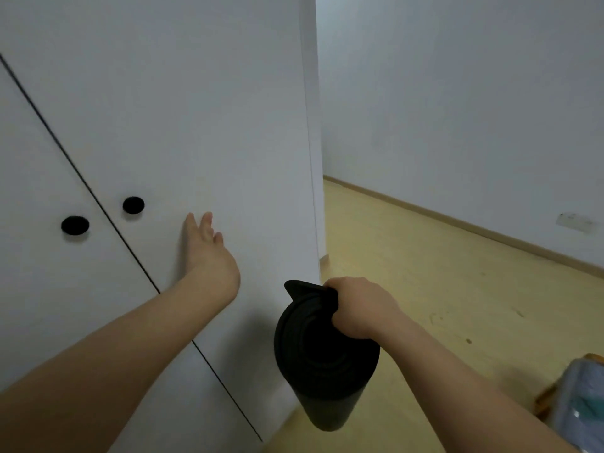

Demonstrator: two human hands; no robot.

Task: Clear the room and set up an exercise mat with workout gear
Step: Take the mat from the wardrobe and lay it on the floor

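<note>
My left hand [209, 253] lay flat against the right-hand door [196, 125] of a white cupboard, fingers straight and close together, just to the right of the dark seam between the 2 doors. My right hand [359, 308] was clenched round the top of the rolled black exercise mat [323, 361], pinching its loose outer flap. The mat hung upright in the air beside the cupboard's corner, over the yellow floor [425, 289], and it was seen end-on, with its spiral of layers facing up. 2 round black knobs [133, 205] sat either side of the seam, 1 on each door. The left-hand door [32, 256] ran off the frame. A pale plate [575, 222] low on the grey wall [457, 93], above the skirting board [457, 220], was too blurred for any marking to be read. At the lower right, a clear plastic bundle [581, 397] with bluish contents was cut off by the frame edge; I could not tell what it held.
</note>
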